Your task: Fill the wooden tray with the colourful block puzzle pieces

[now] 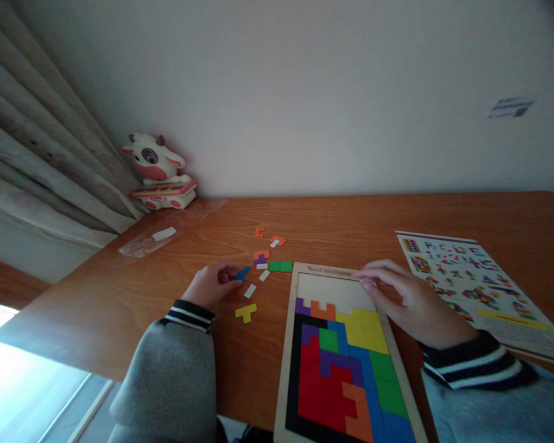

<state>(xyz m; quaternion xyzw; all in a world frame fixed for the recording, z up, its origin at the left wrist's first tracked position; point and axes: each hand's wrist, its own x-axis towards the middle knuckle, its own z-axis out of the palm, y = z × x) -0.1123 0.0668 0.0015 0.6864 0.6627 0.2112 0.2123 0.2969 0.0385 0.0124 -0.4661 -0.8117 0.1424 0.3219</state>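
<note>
Between the thumb and fingers of my left hand (215, 284) is a blue puzzle piece (242, 274), above the table left of the puzzle board. My right hand (404, 301) rests over the upper right edge of the wooden puzzle board (286, 357), thumb and fingertips close together; whether anything small is pinched there is hidden. Red, blue, green, purple, orange, black and yellow pieces fill the board's lower part, while its top strip shows bare wood. Near my left hand lie a yellow T-shaped piece (246, 313), a green piece (281, 266) and several white, orange and purple pieces.
A printed pattern sheet (480, 289) lies right of the board. At the back left, a toy cow with a keyboard (161, 172) stands by the curtain (41, 123). Clear plastic wrap (143, 246) lies before it. A wall (327, 98) bounds the wooden table (351, 221) behind.
</note>
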